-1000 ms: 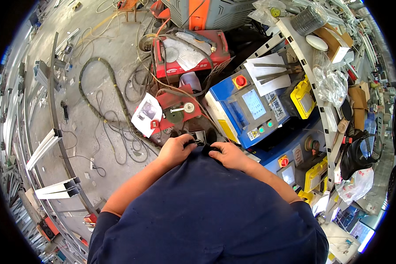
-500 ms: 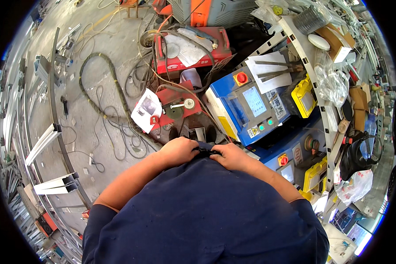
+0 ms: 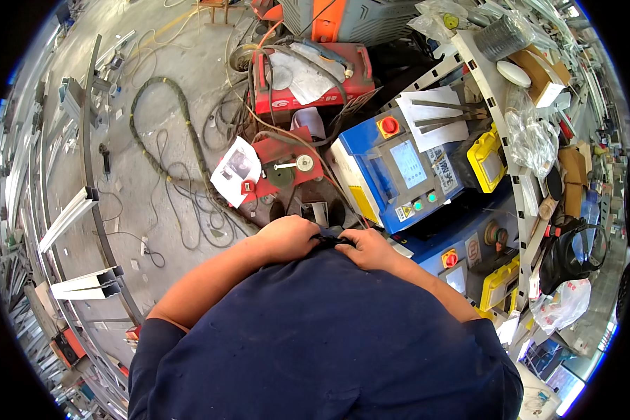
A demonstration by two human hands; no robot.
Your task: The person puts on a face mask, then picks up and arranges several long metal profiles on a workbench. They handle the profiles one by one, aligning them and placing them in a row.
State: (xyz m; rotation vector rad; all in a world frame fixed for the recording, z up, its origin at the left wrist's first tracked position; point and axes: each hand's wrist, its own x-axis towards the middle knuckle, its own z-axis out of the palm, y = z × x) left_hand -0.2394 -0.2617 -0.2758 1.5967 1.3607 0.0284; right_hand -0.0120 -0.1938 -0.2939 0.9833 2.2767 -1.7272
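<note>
In front of my waist, at the edge of my dark blue shirt (image 3: 322, 329), a black belt-like strip (image 3: 330, 241) runs between my hands. My left hand (image 3: 292, 236) is closed on its left end, fingers curled over and partly hidden. My right hand (image 3: 369, 249) pinches the other end between thumb and fingers. Folded dark cloth lies right beside the strip, and I cannot make out how the two join. Just beyond my hands is a red machine part (image 3: 287, 150) with a round disc, and a printed sheet (image 3: 236, 170) rests against it.
To the right stands a blue control box (image 3: 392, 175) with a screen, a red knob and a yellow cover. A red machine (image 3: 313, 77) sits farther off. Cables (image 3: 189, 133) coil over the floor on the left, near metal profiles (image 3: 87, 287). A cluttered shelf (image 3: 483, 91) lines the right.
Both hands keep their hold on the black strip at my waist, with barely any movement. The surroundings have shifted slightly in the picture.
</note>
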